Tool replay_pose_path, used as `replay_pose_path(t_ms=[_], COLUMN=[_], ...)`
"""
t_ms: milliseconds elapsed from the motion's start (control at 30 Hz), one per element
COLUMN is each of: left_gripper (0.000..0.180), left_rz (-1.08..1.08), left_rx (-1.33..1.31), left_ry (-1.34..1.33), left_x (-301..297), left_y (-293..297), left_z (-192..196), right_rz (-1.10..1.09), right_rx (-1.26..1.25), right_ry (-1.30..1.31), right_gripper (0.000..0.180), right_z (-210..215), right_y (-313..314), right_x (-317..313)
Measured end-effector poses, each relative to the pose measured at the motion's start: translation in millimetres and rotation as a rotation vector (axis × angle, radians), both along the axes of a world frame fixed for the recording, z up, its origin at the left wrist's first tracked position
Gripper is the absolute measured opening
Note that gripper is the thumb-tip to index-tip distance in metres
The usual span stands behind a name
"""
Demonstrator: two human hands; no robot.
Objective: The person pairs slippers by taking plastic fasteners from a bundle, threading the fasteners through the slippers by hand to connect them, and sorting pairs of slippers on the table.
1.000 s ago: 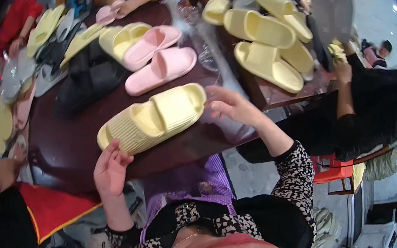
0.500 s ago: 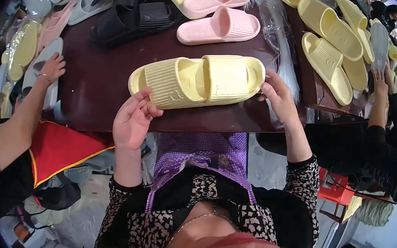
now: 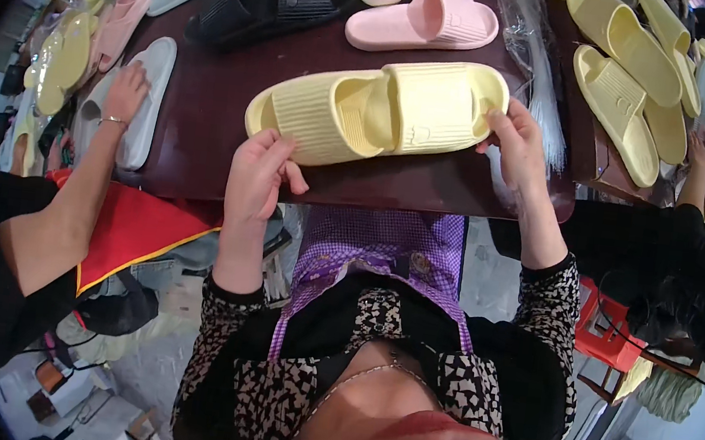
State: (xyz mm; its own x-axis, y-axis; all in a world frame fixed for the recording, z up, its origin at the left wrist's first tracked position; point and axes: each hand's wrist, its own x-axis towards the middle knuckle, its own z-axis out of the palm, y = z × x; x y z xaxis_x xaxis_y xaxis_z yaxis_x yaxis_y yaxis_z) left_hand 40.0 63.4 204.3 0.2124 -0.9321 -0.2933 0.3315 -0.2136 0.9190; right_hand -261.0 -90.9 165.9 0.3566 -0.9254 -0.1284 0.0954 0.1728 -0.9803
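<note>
A pair of pale yellow slippers with ribbed straps lies end to end in front of me, partly tucked into each other; one ribbed strap [image 3: 308, 115] is on the left, the other strap [image 3: 426, 111] on the right. My left hand [image 3: 258, 174] grips the near edge at the left end with its fingertips. At the right end, my right hand [image 3: 519, 143] pinches the rim between thumb and fingers; some of those fingers are hidden behind it. The pair is slightly tilted, right end farther from me, over the dark red table [image 3: 205, 142].
Beyond the pair are a pink slipper [image 3: 423, 24] and black slippers [image 3: 281, 3]. Clear plastic wrapping [image 3: 532, 58] lies at the right, beside more yellow slippers [image 3: 617, 107]. On the left, another person's hand [image 3: 126, 94] rests on grey-white slippers [image 3: 153, 102]. A co-worker stands at the right.
The view has shifted, so the table and slippers sit higher and further right. My left fingers have closed more on the slipper's edge. The neighbour's grey-white slippers now lie more spread out.
</note>
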Motion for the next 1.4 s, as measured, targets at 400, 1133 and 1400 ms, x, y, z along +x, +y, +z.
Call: replay_pose_path(t_ms=[400, 1133, 1400], left_gripper=[0.017, 0.024, 0.018], left_rz=[0.234, 0.144, -0.255], left_rx=[-0.23, -0.652, -1.341], left_ry=[-0.413, -0.52, 0.216], left_x=[10.1, -36.4, -75.6], left_y=[-26.9, -83.9, -25.7], left_z=[4.1, 52.3, 137.7], right_rz=[-0.302, -0.198, -0.407], right_rx=[-0.152, -0.854, -0.592], right_ry=[0.14, 0.366, 0.043], right_gripper=[0.025, 0.023, 0.026], right_z=[13.2, 56.8, 30.3], right_y=[-17.7, -104.0, -30.0], right_x=[-35.7, 41.0, -27.6])
